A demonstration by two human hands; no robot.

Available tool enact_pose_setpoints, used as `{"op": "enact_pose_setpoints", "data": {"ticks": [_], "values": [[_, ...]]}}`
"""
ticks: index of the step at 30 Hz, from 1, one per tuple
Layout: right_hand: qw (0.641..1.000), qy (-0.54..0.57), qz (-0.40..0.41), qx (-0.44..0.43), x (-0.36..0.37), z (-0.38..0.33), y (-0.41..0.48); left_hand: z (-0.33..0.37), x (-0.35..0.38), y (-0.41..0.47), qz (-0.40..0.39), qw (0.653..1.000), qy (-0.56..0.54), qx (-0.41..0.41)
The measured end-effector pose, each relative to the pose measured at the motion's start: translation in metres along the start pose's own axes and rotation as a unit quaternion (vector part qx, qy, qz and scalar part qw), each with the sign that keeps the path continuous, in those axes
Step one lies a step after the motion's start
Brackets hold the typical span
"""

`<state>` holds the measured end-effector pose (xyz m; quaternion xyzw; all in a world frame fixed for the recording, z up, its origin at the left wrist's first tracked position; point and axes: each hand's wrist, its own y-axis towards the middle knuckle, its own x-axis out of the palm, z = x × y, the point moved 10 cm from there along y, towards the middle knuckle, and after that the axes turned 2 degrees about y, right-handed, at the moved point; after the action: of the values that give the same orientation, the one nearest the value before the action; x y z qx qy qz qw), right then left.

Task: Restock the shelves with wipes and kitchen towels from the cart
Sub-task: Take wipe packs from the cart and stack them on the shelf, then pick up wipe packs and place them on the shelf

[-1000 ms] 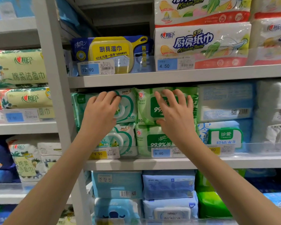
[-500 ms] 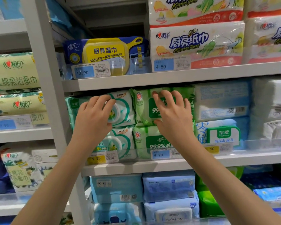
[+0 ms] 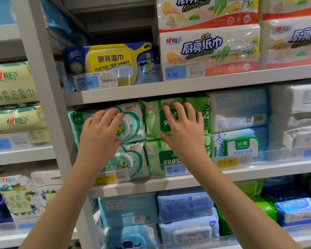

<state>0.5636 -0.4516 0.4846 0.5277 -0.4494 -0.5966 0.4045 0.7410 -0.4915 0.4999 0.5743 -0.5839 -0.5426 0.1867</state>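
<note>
The left hand [image 3: 101, 133] lies flat, fingers together, on the top teal wipes pack [image 3: 135, 123]. Beside it, the right hand [image 3: 183, 130] presses spread fingers against the top green wipes pack [image 3: 153, 126]. Kitchen towels [image 3: 208, 49] sit above the right hand.

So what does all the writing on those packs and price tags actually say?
"厨具湿巾": blue and yellow pack.
"12.90": price tag in front of it.
"厨房纸巾" and "Kitchen Towel": white pack.
"4.50": blue label below it.
"99.9%": lower green pack.
"9.90": blue tag under it.
"珍爱": lidded blue pack.
"棉柔洁面巾": pale green pack, far left.
Barcode small print: too blurred to read.
</note>
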Motion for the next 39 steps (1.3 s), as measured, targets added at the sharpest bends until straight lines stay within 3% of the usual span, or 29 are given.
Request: {"op": "enact_pose_setpoints", "data": {"ticks": [7,14,24,27,33,39], "values": [[0.999,-0.012,-0.012,0.03,0.001,-0.002,0.0,-0.003,0.003,0.0,-0.023,1.0,-0.005,-0.007],[0.998,-0.017,-0.024,0.053,0.004,-0.007,-0.005,0.004,0.0,-0.007,0.006,1.0,-0.005,-0.013],[0.998,0.031,-0.017,0.046,0.011,-0.017,-0.02,0.029,0.02,-0.025,0.003,1.0,-0.031,0.004],[0.995,0.093,-0.019,0.026,0.008,-0.015,-0.027,0.044,0.021,-0.022,0.013,0.997,-0.075,0.015],[0.985,0.156,0.009,0.067,-0.015,0.046,-0.036,0.094,0.011,-0.004,0.047,0.981,-0.189,0.028],[0.984,0.153,0.023,0.093,-0.025,0.139,-0.04,0.162,0.006,0.024,0.097,0.969,-0.223,0.033]]}}
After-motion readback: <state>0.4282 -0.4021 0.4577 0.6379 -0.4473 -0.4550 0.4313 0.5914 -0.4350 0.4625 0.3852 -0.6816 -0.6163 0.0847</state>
